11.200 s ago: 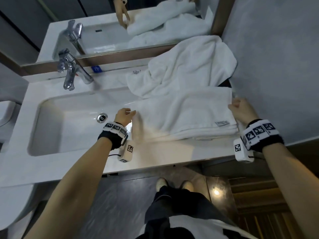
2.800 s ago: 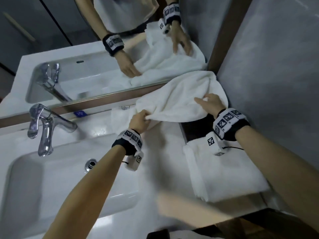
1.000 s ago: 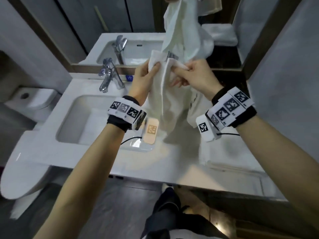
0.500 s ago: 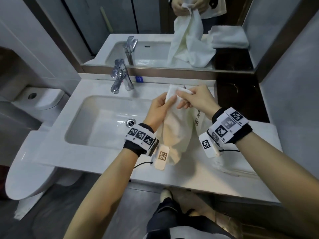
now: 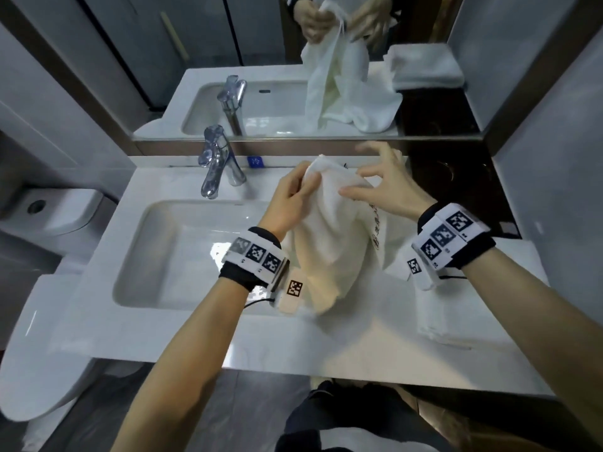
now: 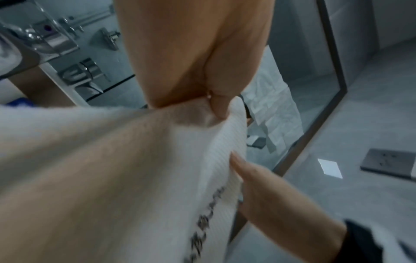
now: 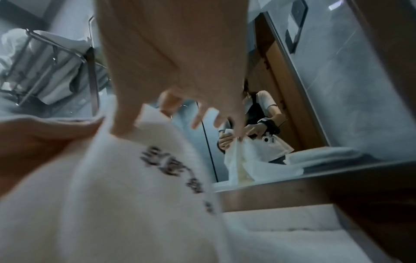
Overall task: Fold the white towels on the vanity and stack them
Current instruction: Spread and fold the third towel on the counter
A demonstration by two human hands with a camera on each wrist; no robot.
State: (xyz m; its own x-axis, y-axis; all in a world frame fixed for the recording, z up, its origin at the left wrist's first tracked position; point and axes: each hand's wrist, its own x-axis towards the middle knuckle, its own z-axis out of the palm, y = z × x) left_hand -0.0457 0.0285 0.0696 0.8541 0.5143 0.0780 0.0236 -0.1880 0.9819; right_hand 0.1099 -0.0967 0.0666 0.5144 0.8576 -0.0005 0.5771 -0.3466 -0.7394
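A white towel (image 5: 329, 243) with dark lettering hangs bunched over the vanity (image 5: 293, 347), its lower end near the counter. My left hand (image 5: 310, 181) pinches its top corner between thumb and fingers; the left wrist view shows that pinch (image 6: 211, 105) on the towel (image 6: 112, 178). My right hand (image 5: 355, 182) is beside it with fingers spread and straight, its thumb touching the cloth. In the right wrist view the right hand (image 7: 198, 113) is spread above the towel (image 7: 101, 204). A folded white towel (image 5: 456, 321) lies on the counter at the right, partly under my right wrist.
The sink basin (image 5: 182, 249) and chrome faucet (image 5: 215, 161) are to the left of the towel. A mirror (image 5: 261, 44) runs along the back. A dark recess (image 5: 450, 177) and a grey wall (image 5: 554, 158) close the right side. A toilet (image 5: 42, 216) stands at far left.
My right hand has let go of the towel's top edge and spread its fingers. The left hand keeps its pinch. The towel has come lower toward the counter.
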